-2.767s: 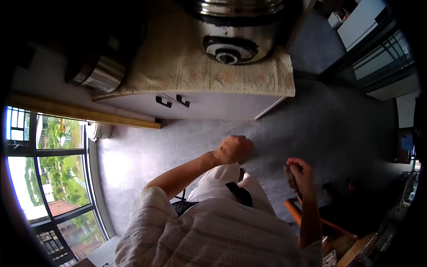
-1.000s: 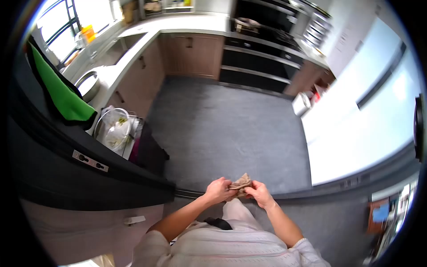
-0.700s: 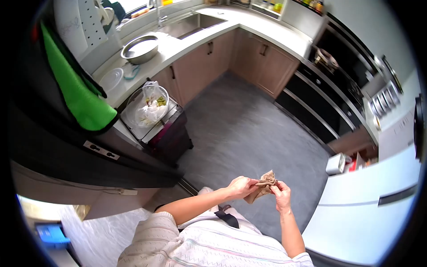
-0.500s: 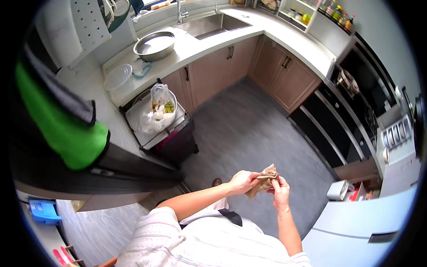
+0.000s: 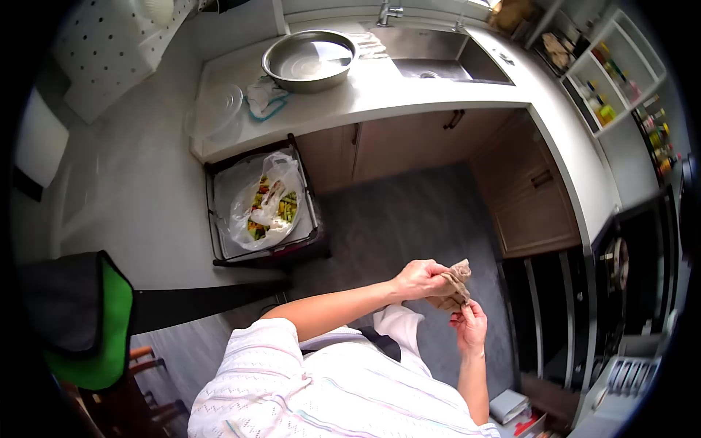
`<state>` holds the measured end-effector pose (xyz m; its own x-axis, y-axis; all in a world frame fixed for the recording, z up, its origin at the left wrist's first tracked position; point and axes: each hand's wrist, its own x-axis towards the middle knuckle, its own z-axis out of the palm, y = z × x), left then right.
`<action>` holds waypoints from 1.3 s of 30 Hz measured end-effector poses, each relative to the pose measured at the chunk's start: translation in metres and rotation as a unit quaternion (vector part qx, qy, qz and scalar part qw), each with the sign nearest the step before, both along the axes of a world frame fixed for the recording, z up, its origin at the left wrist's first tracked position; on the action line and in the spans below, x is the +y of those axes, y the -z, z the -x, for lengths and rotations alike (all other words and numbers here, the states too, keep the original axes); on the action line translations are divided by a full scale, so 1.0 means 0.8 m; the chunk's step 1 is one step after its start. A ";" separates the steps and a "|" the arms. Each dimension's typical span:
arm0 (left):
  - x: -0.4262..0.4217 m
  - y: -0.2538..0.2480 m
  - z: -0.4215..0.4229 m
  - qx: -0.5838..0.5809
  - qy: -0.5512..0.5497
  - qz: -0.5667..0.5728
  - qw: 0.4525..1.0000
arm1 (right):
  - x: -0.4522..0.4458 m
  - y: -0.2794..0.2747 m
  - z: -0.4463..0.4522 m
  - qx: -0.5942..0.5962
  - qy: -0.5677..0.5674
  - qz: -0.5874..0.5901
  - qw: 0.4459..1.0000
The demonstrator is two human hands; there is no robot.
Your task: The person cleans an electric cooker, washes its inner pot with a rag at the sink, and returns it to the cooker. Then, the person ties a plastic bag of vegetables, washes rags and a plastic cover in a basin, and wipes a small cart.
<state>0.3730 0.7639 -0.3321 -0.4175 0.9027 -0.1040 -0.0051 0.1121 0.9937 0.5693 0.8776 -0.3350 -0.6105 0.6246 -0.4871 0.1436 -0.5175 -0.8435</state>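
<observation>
You are holding the cloth [image 5: 458,280] between your two hands, in the air over the floor [image 5: 394,212] and in front of your body, well apart from the counter [image 5: 394,93]. Your left hand [image 5: 421,279] is gripping the bunched part, its fingers pressing together on the fabric (I can't tell how the fingertips hidden under the folds are sitting). Your right hand [image 5: 472,325] is pinching the lower edge between thumb and forefinger, the other fingers curling in. If you are working that edge, a steady left grip and a light right pinch are probably serving you best; the soft folds are likely to bunch if both hands are pulling hard at once.

Near your left arm, the cart [image 5: 225,252] is carrying a clear bag [image 5: 286,175], which is lying open and holding chopped pieces in green, yellow and red, with something white among them. On the counter, the basin [image 5: 312,83] is standing upright just beside the sink [image 5: 438,55]; whether it is holding water, I can't tell. The clear tub [image 5: 219,111] is resting near the counter's corner.
</observation>
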 end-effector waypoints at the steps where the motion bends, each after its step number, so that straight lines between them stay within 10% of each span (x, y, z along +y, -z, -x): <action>1: 0.016 0.004 0.022 -0.113 -0.003 0.001 0.994 | 0.026 0.000 0.026 0.001 -0.025 -0.003 1.000; 9: 0.092 -0.031 0.186 -0.294 -0.246 -0.124 0.915 | 0.201 -0.045 0.242 -0.007 -0.294 0.005 0.956; 20: -0.067 -0.043 0.405 -0.298 -0.591 -0.238 0.710 | 0.214 -0.066 0.613 -0.028 -0.532 -0.028 0.846; 39: -0.089 -0.038 0.549 -0.207 -0.684 -0.004 0.700 | 0.109 -0.054 0.921 -0.073 -0.668 0.123 0.731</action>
